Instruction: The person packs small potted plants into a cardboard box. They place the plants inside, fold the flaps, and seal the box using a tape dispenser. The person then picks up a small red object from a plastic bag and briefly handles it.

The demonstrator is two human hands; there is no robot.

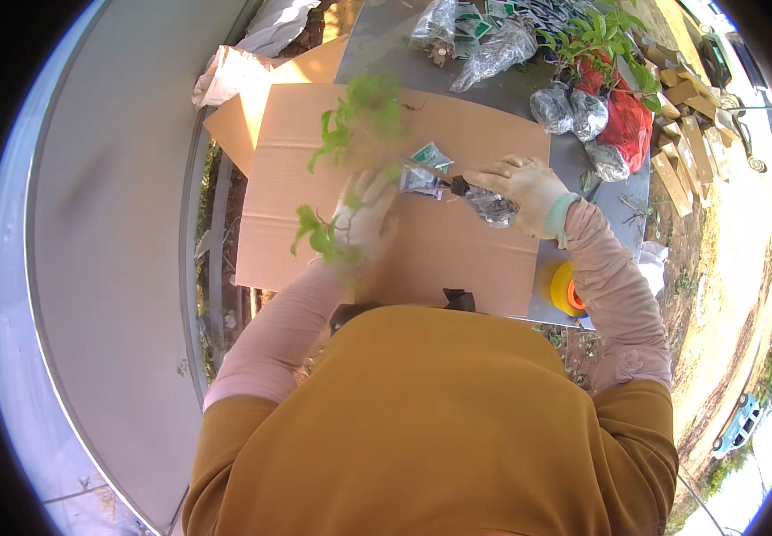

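A leafy plant cutting (322,238) lies across a sheet of corrugated cardboard (305,194), its leaves blurred. Its root end is wrapped in clear plastic (492,206), with black tape (459,185) around the stem. My right hand (527,191), in a pale glove, rests by the wrapped end, fingers extended over it; whether it grips is unclear. My left hand (366,211), also gloved, is among the leaves and partly blurred, so its hold cannot be told. Small green-and-white printed packets (429,161) lie under the stem, between my hands.
On the grey table (600,201) are plastic-wrapped root bundles (500,50), leafy cuttings (594,40), a red bag (629,127), more packets (473,23) and a yellow tape roll (562,289). Cardboard boxes (694,141) are piled on the ground at right. A pale panel (118,254) stands at left.
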